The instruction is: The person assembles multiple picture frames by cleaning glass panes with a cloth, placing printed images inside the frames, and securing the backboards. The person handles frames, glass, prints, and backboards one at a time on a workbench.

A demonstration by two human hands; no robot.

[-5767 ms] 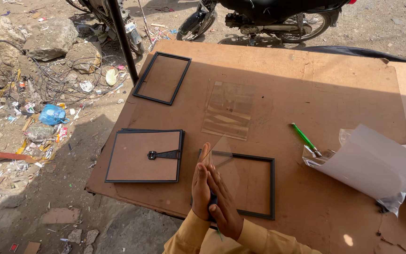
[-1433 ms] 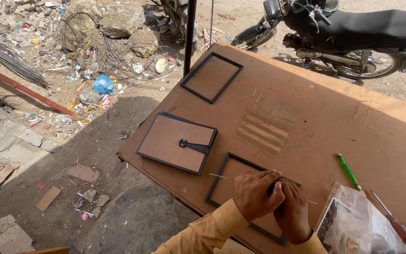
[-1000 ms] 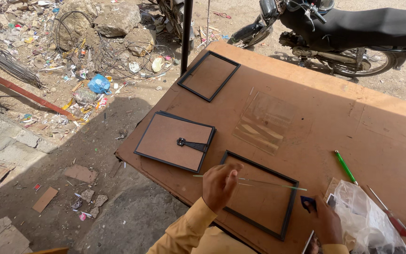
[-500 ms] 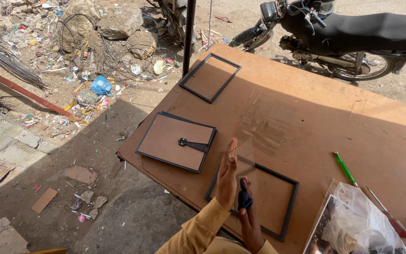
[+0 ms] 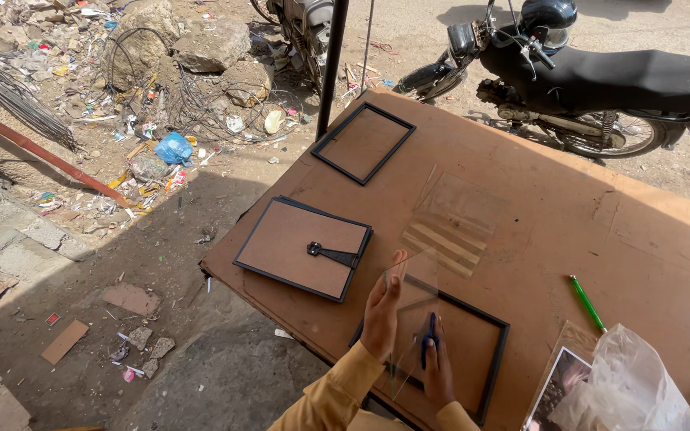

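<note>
Glass pane: a clear sheet (image 5: 410, 319) stands on edge between the two palms, over the black frame at the near edge of the table; its outline is faint and hard to trace.
Left hand: (image 5: 382, 313) flat and upright, fingers together, palm pressed against the left face of the glass.
Right hand: (image 5: 438, 369) pressed against the right face of the glass, with a small dark blue tool (image 5: 428, 342) under its fingers; whether the fingers grip the tool cannot be told.
Empty black frame: (image 5: 485, 351) lies flat under the hands, near the front edge of the brown table (image 5: 600, 231).
Backed frame: (image 5: 303, 247) face down near the left corner, a black stand arm on its brown backing board.
Second empty frame: (image 5: 363, 142) at the far left corner, beside a dark pole (image 5: 331, 64).
Green pen: (image 5: 586, 302) lies to the right of the hands, well apart from them.
Plastic bag: (image 5: 628, 387) at the near right, partly over a photo print (image 5: 561, 383).
Motorcycle: (image 5: 592, 80) parked beyond the far edge.
Ground at left: rubble, wire and litter (image 5: 161, 88).
</note>
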